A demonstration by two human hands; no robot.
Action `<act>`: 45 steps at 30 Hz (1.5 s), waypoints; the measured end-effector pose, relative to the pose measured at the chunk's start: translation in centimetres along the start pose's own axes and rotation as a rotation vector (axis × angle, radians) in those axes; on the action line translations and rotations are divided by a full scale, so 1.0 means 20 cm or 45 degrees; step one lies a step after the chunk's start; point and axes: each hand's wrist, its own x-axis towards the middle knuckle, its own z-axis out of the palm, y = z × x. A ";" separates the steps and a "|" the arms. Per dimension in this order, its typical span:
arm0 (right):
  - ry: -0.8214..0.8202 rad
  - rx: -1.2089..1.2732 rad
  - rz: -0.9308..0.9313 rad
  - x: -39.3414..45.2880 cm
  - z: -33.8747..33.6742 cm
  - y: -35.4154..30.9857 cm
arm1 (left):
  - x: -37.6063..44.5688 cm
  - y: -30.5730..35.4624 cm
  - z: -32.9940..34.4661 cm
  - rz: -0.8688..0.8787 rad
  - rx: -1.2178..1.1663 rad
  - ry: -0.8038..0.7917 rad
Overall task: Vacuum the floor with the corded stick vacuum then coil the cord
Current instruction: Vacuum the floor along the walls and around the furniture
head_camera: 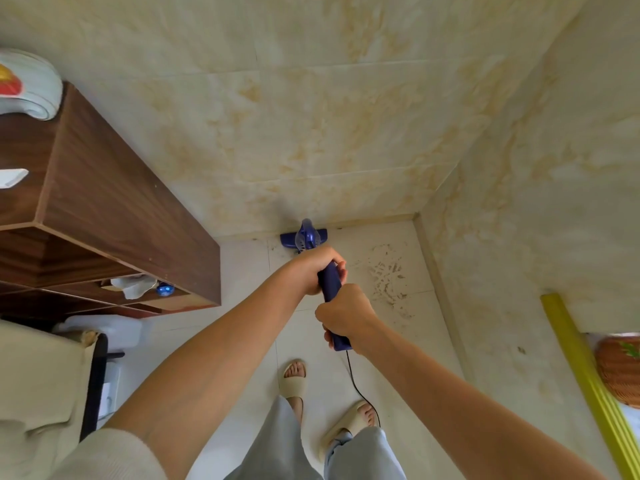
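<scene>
Vacuum: the blue stick vacuum [331,289] is down on the pale tiled floor [388,327], its floor head [304,239] pressed right up to the skirting where floor meets wall [311,116].
Left hand: the left hand [317,268] grips the blue handle at the upper spot, nearer the floor head, fingers [341,268] curled tight round the shaft.
Right hand: the right hand [346,315] holds the tail end of the same handle, just behind the left hand, fingers wrapped under it and clamped.
Long axis: here's the key line, the stick runs straight away from the body, from the right hand through the left hand to the head at the wall. The head lies dead ahead of both hands, and the left hand is the nearer one to it.
Cord: the black cord [360,389] drops from the butt of the handle and trails back past the right sandal [349,426]; not coiled, so that part of the job is yet to come.
Dirt: a scuffed brownish patch [388,275] sits on the tiles to the right of the stick, near the corner.
Next call: my read is a pull back from the wall, then a swing right toward that patch.
Surroundings: a dark wooden cabinet [114,202] stands to the left.
</scene>
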 end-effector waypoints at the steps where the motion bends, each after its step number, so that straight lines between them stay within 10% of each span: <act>1: -0.003 -0.019 0.000 -0.01 0.00 0.01 | 0.00 -0.01 0.01 0.009 0.002 0.007; 45: -0.070 0.060 -0.015 -0.14 0.73 -0.06 | -0.09 -0.33 -0.65 0.039 0.068 0.073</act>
